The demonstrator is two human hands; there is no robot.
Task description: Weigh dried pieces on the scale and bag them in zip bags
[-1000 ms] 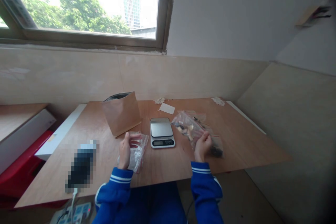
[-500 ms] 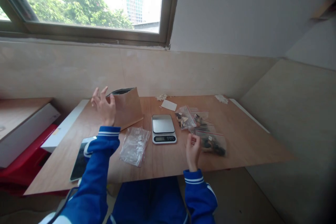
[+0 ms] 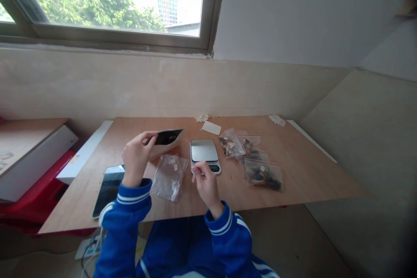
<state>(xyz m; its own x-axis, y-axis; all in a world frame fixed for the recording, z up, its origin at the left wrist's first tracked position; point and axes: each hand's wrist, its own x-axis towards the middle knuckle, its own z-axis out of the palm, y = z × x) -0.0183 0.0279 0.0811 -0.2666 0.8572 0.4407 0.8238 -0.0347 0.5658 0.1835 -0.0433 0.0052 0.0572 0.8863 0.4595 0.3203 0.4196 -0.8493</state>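
Observation:
My left hand (image 3: 138, 154) pinches the left rim of a brown paper bag (image 3: 159, 151). The bag's mouth tilts toward me and shows a dark inside, with something small and pale in it that I cannot make out. In front of the bag lie clear zip bags (image 3: 168, 178), flat on the table. My right hand (image 3: 206, 182) is closed, fingers curled, over the front edge of a kitchen scale (image 3: 204, 150); whether it holds anything is hidden. The scale's metal plate is bare. To its right are several zip bags with dark and pale dried pieces (image 3: 263, 176).
A tablet (image 3: 109, 189) lies at the table's left side. Behind the scale are a white card (image 3: 211, 127) and a small pale heap (image 3: 202, 118), with another pale heap (image 3: 276, 120) at the back right. A red stool (image 3: 42, 186) stands left of the table (image 3: 302, 169).
My left hand has closed on the bag's rim, and the bag has tipped toward me. My right hand has moved left from the filled zip bags to the scale's front.

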